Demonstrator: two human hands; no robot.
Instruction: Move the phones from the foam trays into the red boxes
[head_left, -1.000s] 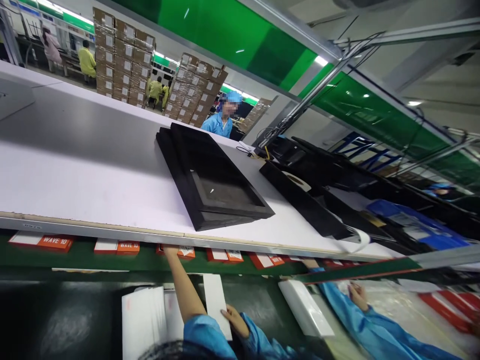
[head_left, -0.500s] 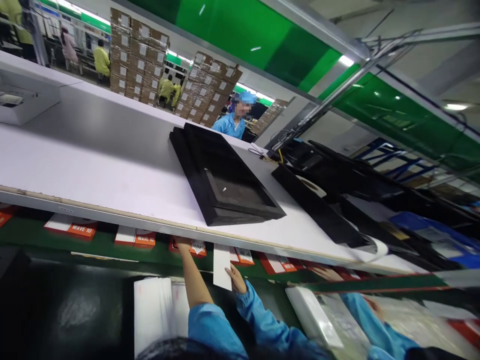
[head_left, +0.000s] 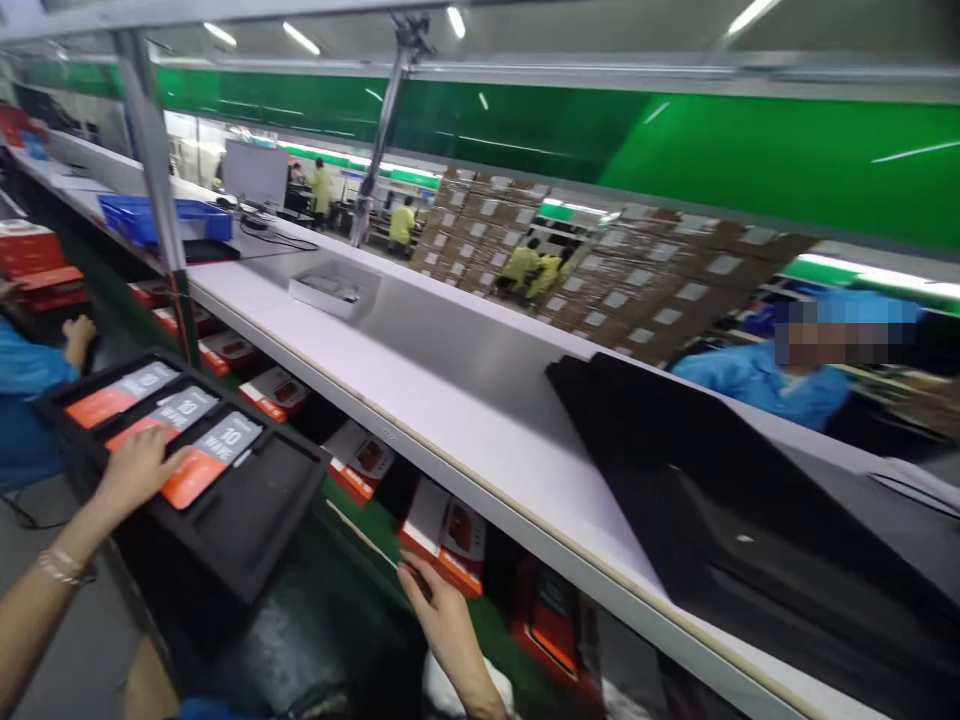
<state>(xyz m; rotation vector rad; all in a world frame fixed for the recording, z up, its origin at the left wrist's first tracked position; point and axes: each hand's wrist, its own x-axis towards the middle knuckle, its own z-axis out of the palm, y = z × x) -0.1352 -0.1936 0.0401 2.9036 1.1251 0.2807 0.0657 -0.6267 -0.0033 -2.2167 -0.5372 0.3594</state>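
Observation:
In the head view my left hand (head_left: 139,468) lies over a black foam tray (head_left: 255,550) at the left. Its fingers rest spread on the middle phone (head_left: 191,405), with the thumb beside another phone (head_left: 229,435). A third phone (head_left: 112,390) sits in the slot farther left. All have orange and grey printed faces reading "WAVE 10". The tray's rightmost slot shows no phone. My right hand (head_left: 446,615) is open and holds nothing, its fingertips just short of a red and white box (head_left: 448,530) under the shelf edge.
Several similar boxes (head_left: 364,455) line the green belt beneath a white shelf (head_left: 450,430). Black panels (head_left: 720,510) lie on the shelf at right. At far left is a co-worker's hand (head_left: 77,335). Behind the shelf another person (head_left: 765,385) stands near stacked cartons (head_left: 487,225).
The view has swung left, bringing the tray of phones into sight. My left hand has gone from a box to the phones. The white card my right hand held is gone from it.

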